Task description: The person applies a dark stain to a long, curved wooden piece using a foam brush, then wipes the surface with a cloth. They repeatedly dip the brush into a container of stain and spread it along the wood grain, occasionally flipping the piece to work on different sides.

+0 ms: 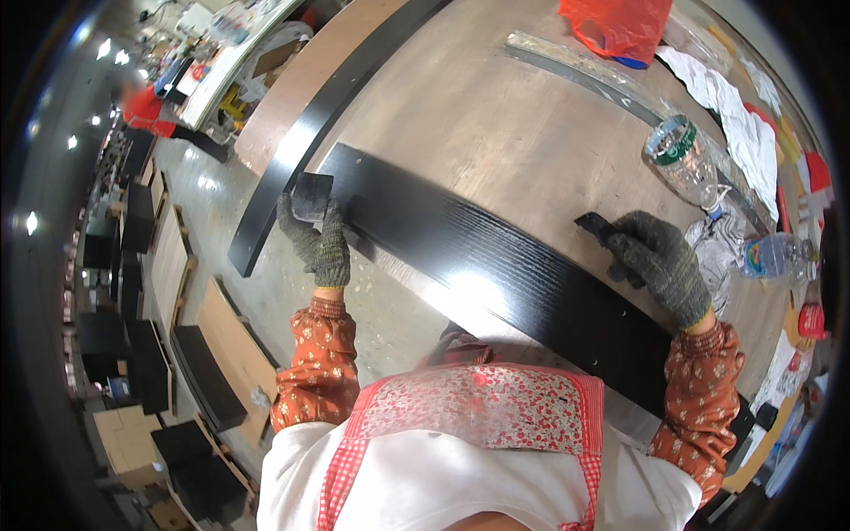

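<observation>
A long black board (496, 265) with a glossy wood-grain face lies slantwise along the near edge of the worktable (460, 115). At its far left end my left hand (320, 248), in a grey knit glove, is closed round a small dark square pad (312, 195). My right hand (662, 265), gloved alike, is over the table beyond the board's right part. Its fingers are wrapped round a dark, flat-ended piece (595, 225) whose kind I cannot make out. A second black board (310, 133) runs along the table's left side.
A cut-open plastic bottle (680, 155), another clear bottle (779, 257), white cloths (726, 115) and a red plastic bag (615, 26) lie on the right and far side. Black boards on pallets (205, 376) line the floor at left. A person in red (146, 111) stands far left.
</observation>
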Demonstrator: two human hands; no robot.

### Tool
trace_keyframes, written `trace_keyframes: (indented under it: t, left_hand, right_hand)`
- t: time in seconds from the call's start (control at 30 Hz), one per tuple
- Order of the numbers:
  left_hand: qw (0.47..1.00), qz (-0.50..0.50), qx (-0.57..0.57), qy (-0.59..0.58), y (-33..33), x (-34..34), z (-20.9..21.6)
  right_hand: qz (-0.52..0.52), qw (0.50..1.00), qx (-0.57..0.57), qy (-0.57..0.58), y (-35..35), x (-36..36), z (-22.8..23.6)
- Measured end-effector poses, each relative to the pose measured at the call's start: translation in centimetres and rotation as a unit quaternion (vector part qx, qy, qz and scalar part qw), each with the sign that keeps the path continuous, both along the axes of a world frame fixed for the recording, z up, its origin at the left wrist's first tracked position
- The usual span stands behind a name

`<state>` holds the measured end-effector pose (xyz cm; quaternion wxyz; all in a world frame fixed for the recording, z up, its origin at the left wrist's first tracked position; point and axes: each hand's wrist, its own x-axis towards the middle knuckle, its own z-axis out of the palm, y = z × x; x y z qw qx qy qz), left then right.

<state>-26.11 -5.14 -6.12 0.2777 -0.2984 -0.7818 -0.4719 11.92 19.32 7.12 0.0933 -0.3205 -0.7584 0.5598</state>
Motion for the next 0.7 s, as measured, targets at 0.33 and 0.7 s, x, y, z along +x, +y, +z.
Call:
trace_keyframes:
  t: [0.33, 0.7]
  left_hand:
    - [0.986, -0.111, 0.121, -0.041, -2.3, 4.7, 1.4]
    - [0.815, -0.554, 0.016, -0.168, 3.9, 11.8, 1.6]
  right_hand:
    - [-0.018, 1.000, -0.009, -0.010, -2.7, 0.8, 0.3]
    - [-0.254, 0.954, 0.087, 0.136, -9.3, 6.0, -5.9]
